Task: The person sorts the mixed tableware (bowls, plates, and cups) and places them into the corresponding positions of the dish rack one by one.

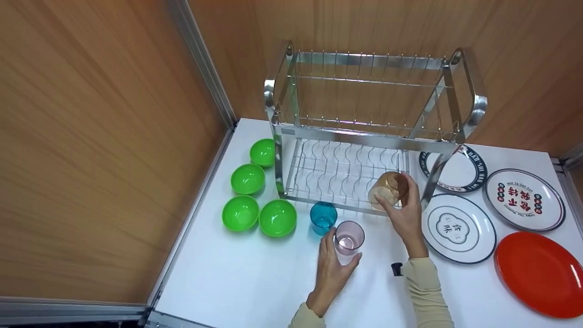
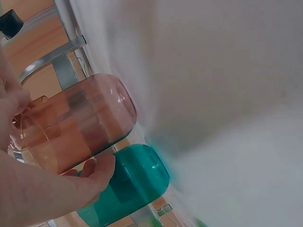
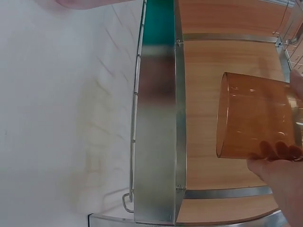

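Pink glass upright, amber glass (inverted)

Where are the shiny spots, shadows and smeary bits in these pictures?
Head view: glints on the green bowls and red plate; left wrist view: shines on the blue cup, a soft shadow on the white table; right wrist view: blurry blue-green and brown reflections on the metal rack.

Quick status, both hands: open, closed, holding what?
Left hand: closed around the clear pink glass.
Right hand: closed on the amber glass, at the rack's lower tier.
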`<action>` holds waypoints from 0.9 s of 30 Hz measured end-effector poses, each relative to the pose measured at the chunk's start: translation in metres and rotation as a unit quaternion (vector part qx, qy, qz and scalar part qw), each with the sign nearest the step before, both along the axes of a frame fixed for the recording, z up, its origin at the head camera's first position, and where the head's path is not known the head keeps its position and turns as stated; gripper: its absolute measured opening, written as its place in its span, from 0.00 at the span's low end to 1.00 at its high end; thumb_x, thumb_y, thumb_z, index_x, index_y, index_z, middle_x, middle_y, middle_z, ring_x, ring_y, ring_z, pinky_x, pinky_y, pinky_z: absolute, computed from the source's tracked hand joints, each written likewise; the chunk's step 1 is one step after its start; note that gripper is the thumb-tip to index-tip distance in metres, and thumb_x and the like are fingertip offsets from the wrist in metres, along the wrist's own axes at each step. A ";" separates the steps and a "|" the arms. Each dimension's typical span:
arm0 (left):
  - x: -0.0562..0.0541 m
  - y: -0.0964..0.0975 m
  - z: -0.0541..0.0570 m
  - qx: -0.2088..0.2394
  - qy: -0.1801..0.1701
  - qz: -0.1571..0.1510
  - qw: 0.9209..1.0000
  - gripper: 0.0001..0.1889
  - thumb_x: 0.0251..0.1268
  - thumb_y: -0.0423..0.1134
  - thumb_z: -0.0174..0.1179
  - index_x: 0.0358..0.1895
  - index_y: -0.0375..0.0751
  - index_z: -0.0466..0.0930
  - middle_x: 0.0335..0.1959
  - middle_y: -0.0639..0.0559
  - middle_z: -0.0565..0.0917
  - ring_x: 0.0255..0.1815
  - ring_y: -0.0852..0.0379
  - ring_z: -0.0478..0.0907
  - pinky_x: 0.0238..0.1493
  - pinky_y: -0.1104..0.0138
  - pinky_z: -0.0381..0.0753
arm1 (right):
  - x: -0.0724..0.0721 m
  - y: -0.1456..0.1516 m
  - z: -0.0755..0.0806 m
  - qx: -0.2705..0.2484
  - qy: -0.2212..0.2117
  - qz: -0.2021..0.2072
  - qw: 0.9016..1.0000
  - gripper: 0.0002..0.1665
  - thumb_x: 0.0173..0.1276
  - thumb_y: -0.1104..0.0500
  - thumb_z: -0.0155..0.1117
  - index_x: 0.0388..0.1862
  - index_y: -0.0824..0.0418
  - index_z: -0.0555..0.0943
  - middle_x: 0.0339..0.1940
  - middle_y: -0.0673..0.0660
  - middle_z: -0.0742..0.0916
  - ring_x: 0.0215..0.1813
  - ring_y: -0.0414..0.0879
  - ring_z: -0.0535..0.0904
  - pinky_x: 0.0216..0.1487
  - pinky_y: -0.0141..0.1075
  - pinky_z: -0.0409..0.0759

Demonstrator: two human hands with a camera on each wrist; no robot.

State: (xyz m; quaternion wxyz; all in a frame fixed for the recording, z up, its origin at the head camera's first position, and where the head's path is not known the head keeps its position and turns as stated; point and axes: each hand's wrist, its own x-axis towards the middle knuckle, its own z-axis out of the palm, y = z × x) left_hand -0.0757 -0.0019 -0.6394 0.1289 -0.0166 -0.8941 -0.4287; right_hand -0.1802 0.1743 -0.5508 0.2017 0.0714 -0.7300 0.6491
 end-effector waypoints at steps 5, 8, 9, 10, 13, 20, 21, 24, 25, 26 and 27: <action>-0.004 0.001 -0.003 0.005 0.013 0.003 1.000 0.46 0.56 0.46 0.79 0.72 0.33 0.62 0.67 0.40 0.72 0.69 0.45 0.73 0.67 0.53 0.75 | -0.007 0.001 -0.001 -0.001 0.000 -0.003 1.000 0.50 0.60 0.76 0.74 0.76 0.76 0.58 0.70 0.69 0.71 0.73 0.49 0.68 0.78 0.34 0.61; -0.006 0.002 -0.002 0.009 0.011 0.004 1.000 0.46 0.56 0.46 0.79 0.72 0.33 0.62 0.67 0.40 0.72 0.69 0.45 0.73 0.68 0.54 0.74 | -0.012 0.001 0.000 -0.005 -0.007 -0.003 1.000 0.49 0.61 0.75 0.73 0.77 0.75 0.58 0.71 0.68 0.71 0.75 0.52 0.66 0.78 0.35 0.60; -0.007 0.002 -0.002 0.009 0.010 0.005 1.000 0.46 0.55 0.45 0.79 0.72 0.32 0.62 0.67 0.39 0.72 0.69 0.45 0.73 0.68 0.54 0.74 | -0.013 0.001 0.000 -0.005 -0.010 -0.004 1.000 0.49 0.61 0.75 0.73 0.77 0.75 0.57 0.72 0.68 0.70 0.75 0.54 0.65 0.78 0.35 0.59; -0.007 0.003 -0.002 0.007 0.008 0.008 1.000 0.46 0.55 0.46 0.80 0.72 0.32 0.62 0.67 0.40 0.72 0.69 0.45 0.73 0.68 0.54 0.75 | -0.015 0.001 0.000 -0.006 -0.012 -0.004 1.000 0.49 0.61 0.75 0.73 0.77 0.75 0.57 0.72 0.68 0.70 0.76 0.56 0.65 0.79 0.36 0.59; -0.010 0.005 -0.004 -0.007 0.003 0.015 1.000 0.47 0.54 0.47 0.80 0.72 0.33 0.63 0.66 0.40 0.73 0.69 0.45 0.74 0.67 0.55 0.76 | -0.021 0.001 0.001 -0.003 -0.023 -0.009 1.000 0.49 0.62 0.73 0.74 0.77 0.75 0.57 0.73 0.67 0.70 0.77 0.58 0.63 0.78 0.35 0.59; -0.012 0.011 -0.010 -0.028 0.002 0.030 0.999 0.47 0.52 0.46 0.81 0.71 0.33 0.63 0.66 0.40 0.74 0.68 0.46 0.74 0.67 0.56 0.76 | -0.036 0.000 0.002 0.003 -0.036 -0.015 0.999 0.50 0.63 0.71 0.74 0.78 0.73 0.57 0.74 0.69 0.68 0.79 0.60 0.61 0.80 0.40 0.58; -0.012 0.012 -0.011 -0.027 0.002 0.030 0.999 0.47 0.52 0.46 0.81 0.71 0.33 0.63 0.66 0.40 0.74 0.68 0.46 0.74 0.67 0.57 0.75 | -0.038 0.000 0.002 0.004 -0.035 -0.013 0.999 0.50 0.63 0.71 0.74 0.78 0.73 0.57 0.74 0.69 0.68 0.79 0.60 0.61 0.80 0.41 0.57; -0.010 0.013 -0.013 -0.019 0.002 0.029 0.999 0.46 0.53 0.45 0.81 0.71 0.33 0.63 0.66 0.40 0.74 0.68 0.46 0.74 0.67 0.57 0.75 | -0.044 -0.001 0.000 0.012 -0.045 -0.011 0.999 0.50 0.63 0.70 0.75 0.78 0.71 0.58 0.74 0.68 0.70 0.78 0.58 0.62 0.81 0.43 0.57; -0.010 0.013 -0.014 -0.014 0.003 0.028 1.000 0.46 0.53 0.44 0.81 0.71 0.33 0.63 0.66 0.40 0.74 0.68 0.46 0.74 0.67 0.57 0.75 | -0.045 -0.001 0.000 0.015 -0.049 -0.011 0.999 0.50 0.63 0.70 0.75 0.78 0.70 0.58 0.74 0.66 0.70 0.78 0.57 0.62 0.80 0.43 0.57; -0.010 0.013 -0.014 -0.009 0.003 0.027 1.000 0.46 0.54 0.44 0.80 0.71 0.33 0.63 0.65 0.40 0.74 0.68 0.46 0.74 0.67 0.56 0.75 | -0.047 -0.001 -0.001 0.016 -0.053 -0.010 0.998 0.50 0.63 0.69 0.75 0.79 0.68 0.59 0.74 0.66 0.70 0.78 0.56 0.62 0.80 0.44 0.57; -0.010 0.014 -0.015 -0.004 0.003 0.025 1.000 0.45 0.54 0.44 0.80 0.71 0.33 0.62 0.65 0.40 0.74 0.68 0.46 0.74 0.68 0.56 0.75 | -0.048 0.000 -0.001 0.016 -0.056 -0.009 0.998 0.50 0.63 0.69 0.75 0.79 0.68 0.59 0.75 0.65 0.70 0.78 0.56 0.63 0.80 0.46 0.58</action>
